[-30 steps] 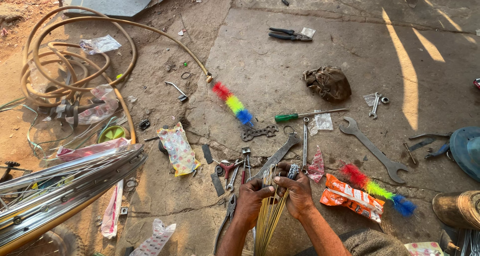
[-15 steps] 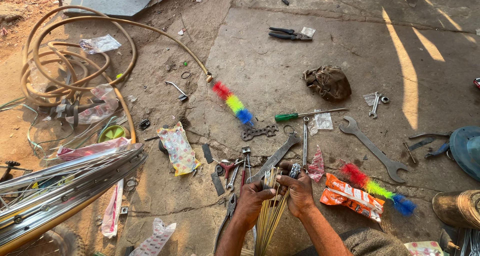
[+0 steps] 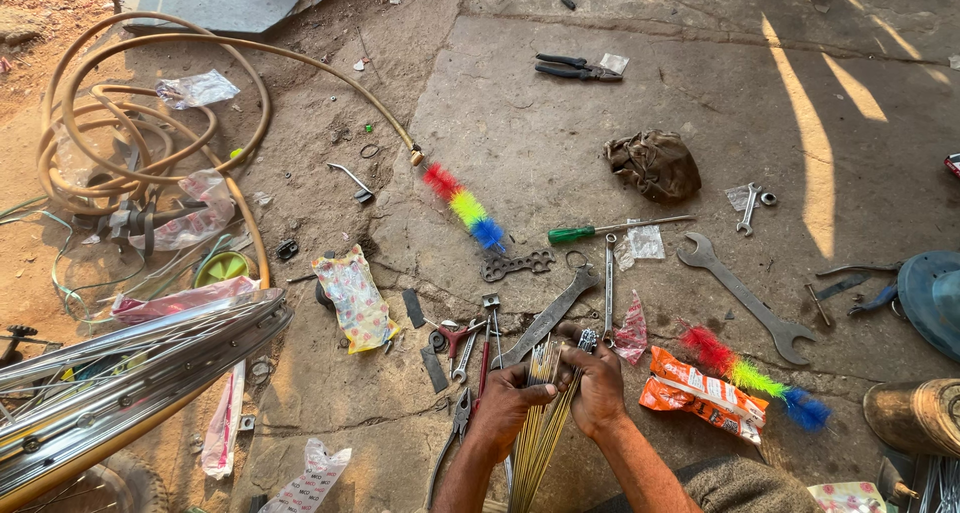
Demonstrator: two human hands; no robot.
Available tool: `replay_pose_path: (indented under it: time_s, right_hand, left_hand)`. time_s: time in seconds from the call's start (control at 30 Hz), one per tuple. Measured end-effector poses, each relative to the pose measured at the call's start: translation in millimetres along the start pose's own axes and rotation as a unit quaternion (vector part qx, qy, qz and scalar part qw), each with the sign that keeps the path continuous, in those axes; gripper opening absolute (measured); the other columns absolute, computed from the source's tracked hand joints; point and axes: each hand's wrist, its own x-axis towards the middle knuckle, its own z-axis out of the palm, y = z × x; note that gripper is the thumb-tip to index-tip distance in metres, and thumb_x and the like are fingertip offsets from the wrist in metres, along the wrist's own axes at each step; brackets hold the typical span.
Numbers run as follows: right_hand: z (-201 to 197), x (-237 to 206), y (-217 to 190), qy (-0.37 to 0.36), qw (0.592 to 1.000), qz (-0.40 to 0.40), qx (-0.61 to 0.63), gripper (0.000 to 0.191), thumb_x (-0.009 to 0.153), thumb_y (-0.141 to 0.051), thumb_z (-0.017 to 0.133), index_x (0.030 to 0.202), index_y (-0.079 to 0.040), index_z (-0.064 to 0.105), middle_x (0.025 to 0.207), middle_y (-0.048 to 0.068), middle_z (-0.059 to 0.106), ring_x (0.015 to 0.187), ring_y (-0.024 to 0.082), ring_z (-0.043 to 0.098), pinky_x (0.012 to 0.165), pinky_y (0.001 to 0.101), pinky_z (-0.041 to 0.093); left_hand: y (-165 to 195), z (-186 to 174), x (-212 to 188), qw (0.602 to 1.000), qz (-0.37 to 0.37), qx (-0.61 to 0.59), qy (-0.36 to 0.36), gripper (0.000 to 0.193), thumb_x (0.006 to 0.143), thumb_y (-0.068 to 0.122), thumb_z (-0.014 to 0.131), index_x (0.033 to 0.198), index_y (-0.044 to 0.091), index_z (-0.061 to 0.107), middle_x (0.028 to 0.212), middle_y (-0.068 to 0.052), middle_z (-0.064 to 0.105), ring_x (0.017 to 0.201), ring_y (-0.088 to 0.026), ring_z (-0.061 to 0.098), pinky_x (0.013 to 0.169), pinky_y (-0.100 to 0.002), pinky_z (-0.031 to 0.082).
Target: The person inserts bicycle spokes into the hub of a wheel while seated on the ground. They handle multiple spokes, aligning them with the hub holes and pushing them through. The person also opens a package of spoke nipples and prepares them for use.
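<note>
Both hands gripped a bundle of thin brass-coloured spokes [image 3: 540, 428] at bottom centre, low over the concrete floor [image 3: 560, 153]. Left hand [image 3: 507, 405] was clenched around the bundle from the left; right hand [image 3: 596, 388] closed on it from the right, fingers curled over the top ends. Spokes fanned down toward the bottom edge between the forearms.

Just beside the right hand lay an orange packet [image 3: 702, 394] and a rainbow brush [image 3: 752, 377]. Just past the hands: a flat dark wrench [image 3: 545, 321], red-handled pliers [image 3: 452, 338], loose small tools. A chrome wheel rim [image 3: 130, 368] sat at lower left. A patterned plastic bag [image 3: 353, 298] lay left of the tools.

Further out: a large open-ended spanner [image 3: 742, 297], a green-handled screwdriver [image 3: 615, 229], a second rainbow brush [image 3: 464, 208], a crumpled brown rag [image 3: 654, 165]. Coiled tan hose [image 3: 150, 123] lay far left on dirt. Black pliers [image 3: 575, 69] lay near the top.
</note>
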Motion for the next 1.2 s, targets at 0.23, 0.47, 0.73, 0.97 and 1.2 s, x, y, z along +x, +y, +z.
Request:
replay_pose_path:
  time_s: [0.23, 0.47, 0.73, 0.97, 1.2]
  right_hand:
    - [3, -4, -5, -0.003, 0.999, -0.014, 0.039, 0.036, 0.083, -0.011, 0.071, 0.116, 0.002, 0.066, 0.087, 0.007, 0.070, 0.062, 0.009, 0.057, 0.050, 0.0225, 0.048]
    - [4, -6, -6, -0.001, 0.999, 0.008, 0.045, 0.034, 0.084, -0.011, 0.071, 0.116, 0.001, 0.065, 0.087, 0.008, 0.070, 0.063, 0.008, 0.059, 0.050, 0.0213, 0.047]
    - [1, -2, -6, -0.019, 0.997, 0.016, 0.070, 0.044, 0.077, 0.004, 0.065, 0.121, 0.002, 0.064, 0.088, 0.008, 0.070, 0.059, 0.014, 0.058, 0.053, 0.0281, 0.051]
    - [-3, 5, 5, -0.001, 0.999, 0.015, 0.051, 0.040, 0.081, 0.009, 0.067, 0.121, 0.005, 0.063, 0.085, 0.013, 0.067, 0.062, 0.018, 0.061, 0.056, 0.0306, 0.051]
    - [10, 5, -2, 0.033, 0.999, 0.008, 0.029, 0.041, 0.079, 0.013, 0.065, 0.119, 0.005, 0.061, 0.091, 0.016, 0.070, 0.072, 0.023, 0.068, 0.064, 0.0364, 0.058]
  left_hand:
    - [0, -1, 3, 0.999, -0.013, 0.001, 0.030, 0.016, 0.082, 0.008, 0.081, 0.095, 0.002, 0.076, 0.090, -0.010, 0.077, 0.084, -0.020, 0.067, 0.087, -0.043, 0.053]
    - [1, -1, 2, 0.999, -0.012, 0.005, 0.035, 0.016, 0.082, 0.008, 0.080, 0.097, 0.003, 0.077, 0.091, -0.010, 0.078, 0.083, -0.019, 0.068, 0.086, -0.042, 0.054]
    - [6, 0, 1, 0.997, -0.039, 0.025, 0.058, 0.011, 0.084, 0.008, 0.079, 0.094, 0.003, 0.078, 0.084, -0.010, 0.076, 0.073, -0.018, 0.063, 0.078, -0.038, 0.049]
    - [1, -3, 3, 1.000, 0.002, 0.001, 0.029, 0.012, 0.086, 0.008, 0.080, 0.095, 0.001, 0.076, 0.084, -0.006, 0.076, 0.074, -0.015, 0.066, 0.080, -0.035, 0.051]
    - [16, 0, -7, 0.999, -0.031, 0.013, -0.017, 0.024, 0.088, 0.006, 0.076, 0.111, 0.008, 0.078, 0.096, -0.004, 0.078, 0.088, -0.013, 0.070, 0.093, -0.037, 0.050]
